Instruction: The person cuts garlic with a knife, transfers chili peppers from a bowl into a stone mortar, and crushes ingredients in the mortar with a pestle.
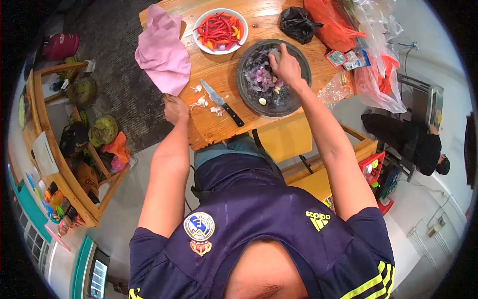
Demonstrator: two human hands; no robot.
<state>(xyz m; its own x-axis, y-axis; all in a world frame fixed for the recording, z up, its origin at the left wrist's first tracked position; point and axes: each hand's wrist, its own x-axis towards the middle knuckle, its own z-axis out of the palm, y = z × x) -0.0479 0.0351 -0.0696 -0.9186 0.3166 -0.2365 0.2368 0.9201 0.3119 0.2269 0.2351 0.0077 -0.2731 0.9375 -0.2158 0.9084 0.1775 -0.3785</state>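
My right hand (285, 67) is closed round a grey stone pestle (274, 53), inside a wide dark stone mortar (244, 94). Purple shallot pieces (261, 77) lie crushed in the bowl, with a pale garlic clove (262, 101) near its front rim. At the table's left edge, my left hand (177, 110) grips the wood, just below a pink cloth (162, 50). Between the hands a knife (223, 103) with a black handle rests on the table (211, 132), beside garlic skins (200, 102).
Behind the mortar stands a white bowl (197, 42) of red and orange chillies (219, 31). A black plastic bag (298, 25), an orange bag (331, 25) and clear plastic bags (378, 84) crowd the right side. Another person (406, 142) is farther right. A wooden rack (42, 124) stands left.
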